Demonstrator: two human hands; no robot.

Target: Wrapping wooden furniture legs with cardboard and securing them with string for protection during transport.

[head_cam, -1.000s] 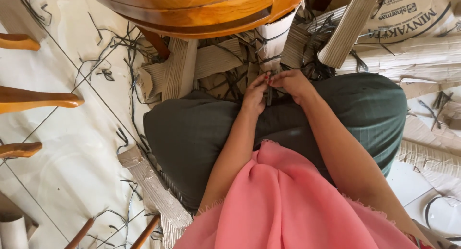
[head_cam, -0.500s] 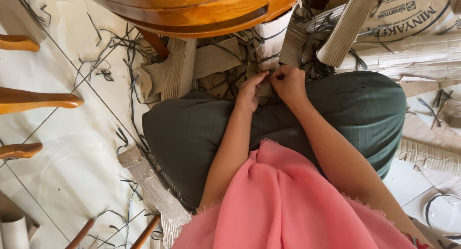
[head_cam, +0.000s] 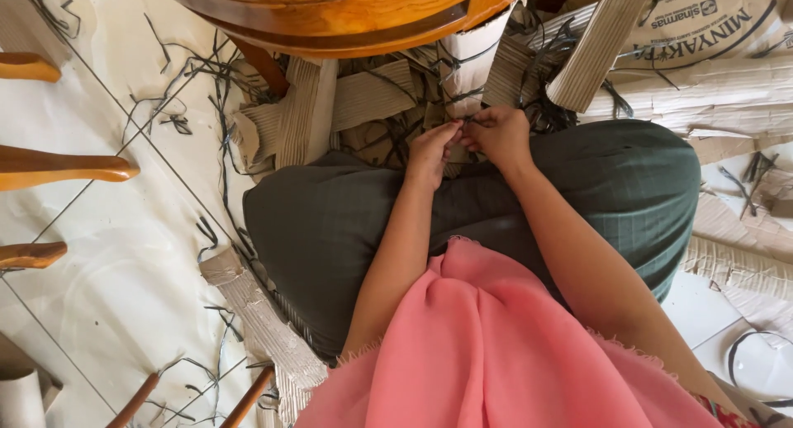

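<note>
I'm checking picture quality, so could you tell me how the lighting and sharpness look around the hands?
Head view: soft daylight, glare on the pale floor tiles; left hand and right hand are fairly sharp, but what they pinch is too small to tell; edges bend slightly.

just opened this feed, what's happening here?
A person sits on a tiled floor, both hands together over their lap. The left hand and right hand meet fingertip to fingertip, pinching something thin and dark, too small to identify. Right in front stands a wooden furniture piece with a cardboard-wrapped leg. Corrugated cardboard strips and dark strap offcuts litter the floor around them.
</note>
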